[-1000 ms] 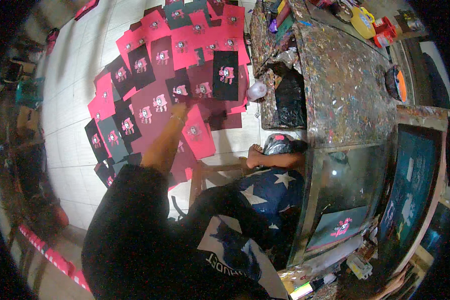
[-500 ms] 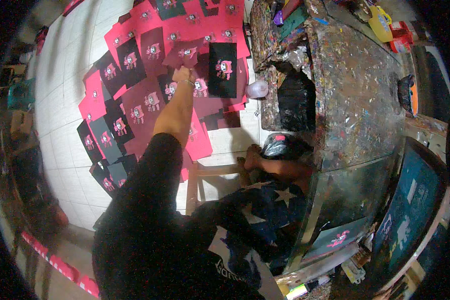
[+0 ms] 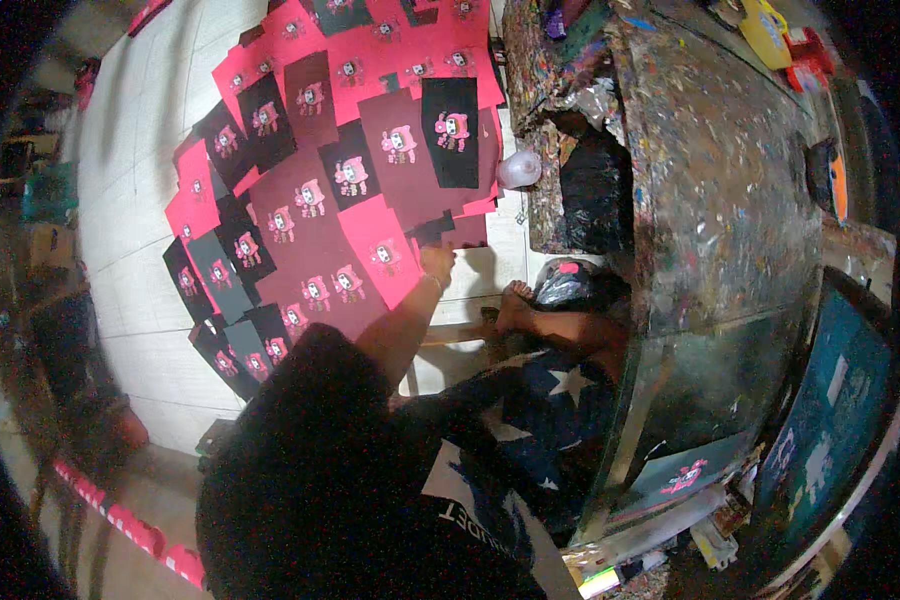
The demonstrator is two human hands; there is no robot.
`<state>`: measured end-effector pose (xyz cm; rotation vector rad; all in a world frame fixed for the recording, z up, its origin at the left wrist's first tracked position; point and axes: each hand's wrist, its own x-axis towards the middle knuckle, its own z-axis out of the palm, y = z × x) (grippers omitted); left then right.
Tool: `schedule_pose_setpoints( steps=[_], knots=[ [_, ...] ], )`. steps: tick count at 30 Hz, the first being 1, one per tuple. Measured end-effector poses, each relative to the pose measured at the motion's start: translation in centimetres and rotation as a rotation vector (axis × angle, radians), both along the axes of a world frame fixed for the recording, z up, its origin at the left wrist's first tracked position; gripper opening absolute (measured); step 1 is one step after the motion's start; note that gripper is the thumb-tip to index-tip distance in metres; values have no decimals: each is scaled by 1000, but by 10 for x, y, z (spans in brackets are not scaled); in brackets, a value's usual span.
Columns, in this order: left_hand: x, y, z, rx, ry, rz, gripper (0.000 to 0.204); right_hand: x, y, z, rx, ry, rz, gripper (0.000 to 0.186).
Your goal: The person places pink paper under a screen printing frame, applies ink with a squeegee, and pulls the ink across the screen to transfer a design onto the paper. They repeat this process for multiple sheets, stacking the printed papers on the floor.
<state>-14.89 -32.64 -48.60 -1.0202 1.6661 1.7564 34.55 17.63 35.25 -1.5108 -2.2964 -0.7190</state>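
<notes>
My left hand (image 3: pixel 438 262) is low over the near edge of the spread of printed pieces, its fingers partly curled and small in view. It is beside a dark piece (image 3: pixel 433 232) and just right of a bright pink piece (image 3: pixel 375 235) with a pink cartoon print. Whether the fingers pinch the dark piece cannot be made out. Above it lies a maroon piece (image 3: pixel 388 115) with the same kind of print, next to a black printed piece (image 3: pixel 448 100). More maroon, pink, black and grey pieces overlap on the pale floor. My right hand is out of view.
A paint-spattered table (image 3: pixel 720 200) stands at the right, with a black plastic bag (image 3: pixel 595 195) beside it. A clear cup-like container (image 3: pixel 520 170) sits at the spread's right edge. Near my foot is another bag (image 3: pixel 565 285). A framed screen (image 3: pixel 820 390) leans farther right.
My left hand has come back toward me from a maroon piece higher in the spread. The piece is no longer raised under my hand, and a maroon piece lies flat beside the black one.
</notes>
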Motion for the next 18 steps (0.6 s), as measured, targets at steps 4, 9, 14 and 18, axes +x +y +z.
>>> schedule_pose_setpoints(
  steps=[4,9,14,18],
  knots=[
    [-12,36,232,31,555,-78,11,36,19,12,9,-69,22,48],
    [3,113,444,240,1041,-418,16,46,54,18,81,-502,-88,51],
    [146,233,567,565,1571,-1243,28,-42,-17,4,-146,322,151,48],
    [300,291,564,936,1814,-1821,59,-85,-40,-1,-60,405,99,71]
  ],
)
